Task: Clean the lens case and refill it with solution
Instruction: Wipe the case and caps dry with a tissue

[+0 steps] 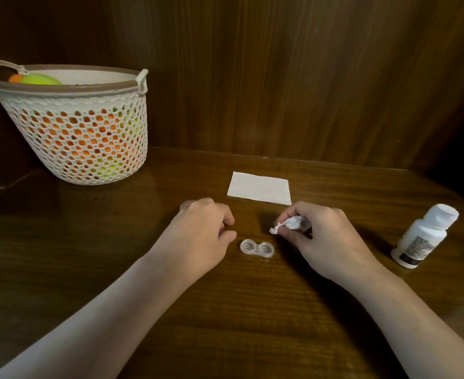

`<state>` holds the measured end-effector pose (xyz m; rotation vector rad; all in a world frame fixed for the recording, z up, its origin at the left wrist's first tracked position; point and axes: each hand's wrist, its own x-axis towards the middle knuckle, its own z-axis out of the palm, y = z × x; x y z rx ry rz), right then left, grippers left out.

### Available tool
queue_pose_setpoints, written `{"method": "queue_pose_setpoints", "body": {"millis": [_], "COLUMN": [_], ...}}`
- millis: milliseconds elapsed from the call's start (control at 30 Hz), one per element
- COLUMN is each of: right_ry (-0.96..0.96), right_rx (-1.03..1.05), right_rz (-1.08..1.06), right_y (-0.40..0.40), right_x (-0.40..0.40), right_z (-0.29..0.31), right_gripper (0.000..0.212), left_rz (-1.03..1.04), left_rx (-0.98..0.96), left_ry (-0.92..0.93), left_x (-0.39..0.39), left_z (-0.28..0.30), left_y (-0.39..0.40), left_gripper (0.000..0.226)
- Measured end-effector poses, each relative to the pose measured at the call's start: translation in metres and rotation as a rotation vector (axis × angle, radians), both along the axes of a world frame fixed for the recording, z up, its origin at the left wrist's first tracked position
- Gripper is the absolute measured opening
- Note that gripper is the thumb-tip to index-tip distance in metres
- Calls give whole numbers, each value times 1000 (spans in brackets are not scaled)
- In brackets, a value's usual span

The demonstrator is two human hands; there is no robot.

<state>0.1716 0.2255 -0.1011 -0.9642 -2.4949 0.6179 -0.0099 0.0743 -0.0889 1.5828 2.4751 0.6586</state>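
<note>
The small clear plastic two-well lens case (257,249) lies open-side up on the dark wooden surface (252,310), between the two hands and near the person, with no caps on its wells. The right hand (326,239) is just right of and beyond it, its grip pinching a crumpled white wad of tissue (289,224) between thumb and fingertips; the wad is apart from the case. The left hand (203,233) sits just left of the case, fingers curled under loosely, holding nothing that can be seen. The step in hand looks like wiping the wells dry, and doing it well probably means steadying the light case with the left fingertips so it does not skid, then pressing a twisted point of tissue into each well in turn and turning it, leaving no shreds behind. A flat folded white paper napkin (259,188) lies farther back, a spare if the wad grows sodden. The white plastic solution bottle (423,237) stands capped at the right, leaning in the wide view. A white perforated plastic basket (83,138) stands far left. Whether the wells are wet cannot be made out, a pale round thing behind the left hand is mostly hidden, and the bottle's label is unreadable.
</note>
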Motion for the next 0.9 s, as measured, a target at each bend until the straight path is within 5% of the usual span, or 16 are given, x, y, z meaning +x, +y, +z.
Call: {"method": "queue_pose_setpoints", "body": {"millis": [167, 367, 733, 900], "right_ry": [2, 353, 333, 432], "right_rx": [-39, -179, -56, -177], "right_rz": [6, -1, 48, 75], "right_y": [-2, -13, -25, -23], "right_x": [-1, 1, -2, 1], "right_z": [2, 11, 12, 12], "right_gripper": [19, 15, 23, 12], "left_rz": [-21, -77, -221, -243], "left_rx": [154, 443, 533, 580], "left_ry": [-64, -311, -541, -718], "left_x": [5, 13, 26, 22], "left_z": [0, -5, -6, -8], "left_y": [3, 5, 7, 7], "left_gripper": [41, 59, 74, 65]}}
